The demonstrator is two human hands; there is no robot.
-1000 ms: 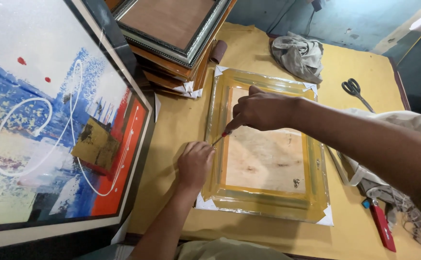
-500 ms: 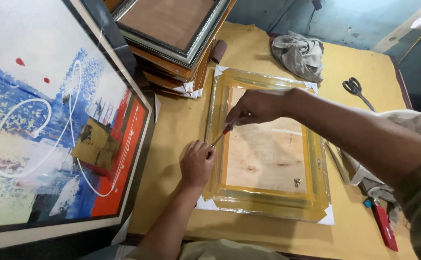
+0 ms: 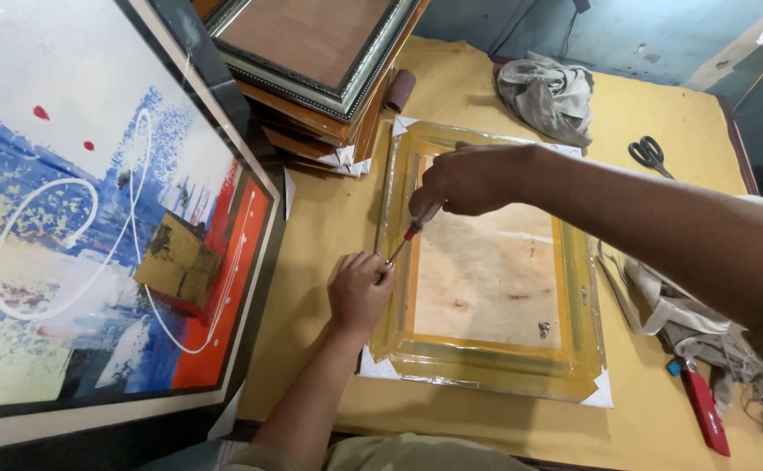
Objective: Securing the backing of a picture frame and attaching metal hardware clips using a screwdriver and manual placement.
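Yellow-covered table [image 3: 660,113], blue wall behind, wrapped gold frame [image 3: 486,358] face-down at centre, left hand [image 3: 359,292] flat on frame's left rail gripping nothing, right hand [image 3: 468,179] above frame closed around screwdriver [image 3: 412,231], tip at left rail, scissors [image 3: 652,155] right of frame

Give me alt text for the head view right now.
The right hand holds a screwdriver angled down at the left rail of a plastic-wrapped yellow frame lying face down on a yellow table, while the left hand steadies its tip. An abstract painting leans at left; scissors lie beyond.
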